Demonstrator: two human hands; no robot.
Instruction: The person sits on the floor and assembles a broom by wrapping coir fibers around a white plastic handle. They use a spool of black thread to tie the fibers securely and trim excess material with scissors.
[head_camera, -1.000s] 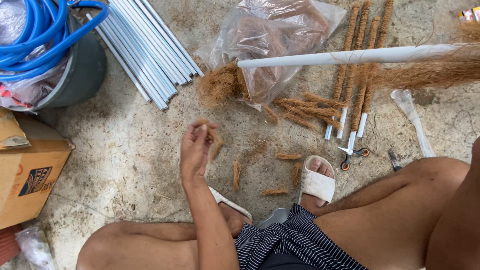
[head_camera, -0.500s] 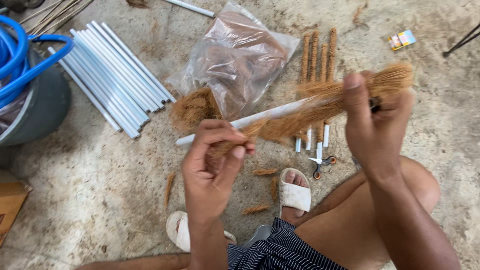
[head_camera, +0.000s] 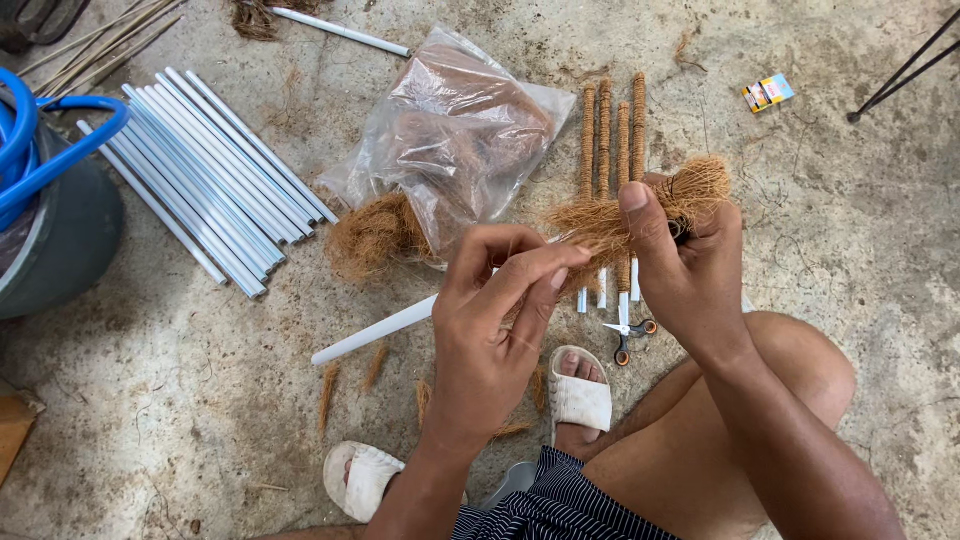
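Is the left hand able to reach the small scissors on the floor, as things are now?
Probably yes, but not at once. The scissors lie uncovered on the floor, just right of the left hand. But that hand is busy pinching coir fibre on the white pipe, so it must let go first.

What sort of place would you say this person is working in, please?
Probably an informal floor workshop for hand craft: a bare concrete floor, a row of white pipes, a clear bag of coconut fibre and finished fibre-wrapped sticks.
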